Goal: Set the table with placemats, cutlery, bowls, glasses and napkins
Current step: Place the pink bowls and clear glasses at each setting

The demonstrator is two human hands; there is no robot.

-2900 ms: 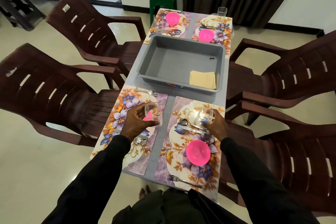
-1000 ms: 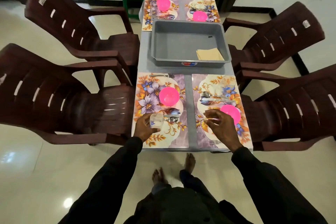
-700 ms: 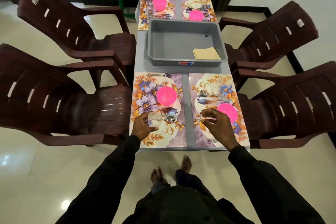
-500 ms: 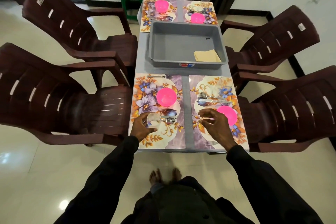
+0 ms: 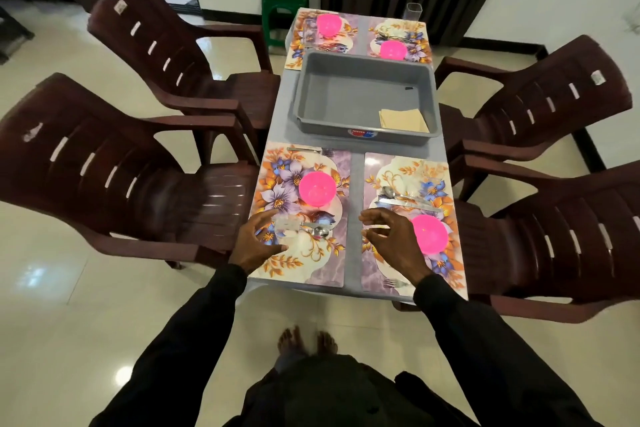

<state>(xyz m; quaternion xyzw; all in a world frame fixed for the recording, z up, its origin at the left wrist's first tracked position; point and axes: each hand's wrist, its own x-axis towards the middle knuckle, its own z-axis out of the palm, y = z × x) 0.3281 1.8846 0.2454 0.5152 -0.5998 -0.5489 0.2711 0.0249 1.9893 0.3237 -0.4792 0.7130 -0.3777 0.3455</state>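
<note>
On the left placemat (image 5: 311,263), nearer than the grey tray (image 5: 363,135): clear glass (image 5: 287,225) upright, framed by the left hand (image 5: 258,243), fingers spread wide, clasping nothing. Over the right placemat (image 5: 401,170), also nearer than the tray: right hand (image 5: 393,243), fingers loosely curved; impossible to tell whether holding anything

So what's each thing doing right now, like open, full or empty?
Grey plastic tub: nearly empty, only folded beige napkins in its near right corner.
Pink plastic bowls: all four upright, empty.
Near clear glass: on the left floral placemat, blurry.
Left hand: open, fingers spread beside that glass.
Right hand: fingers loosely curled, holding nothing.
Far clear glass: upright, empty.
</note>
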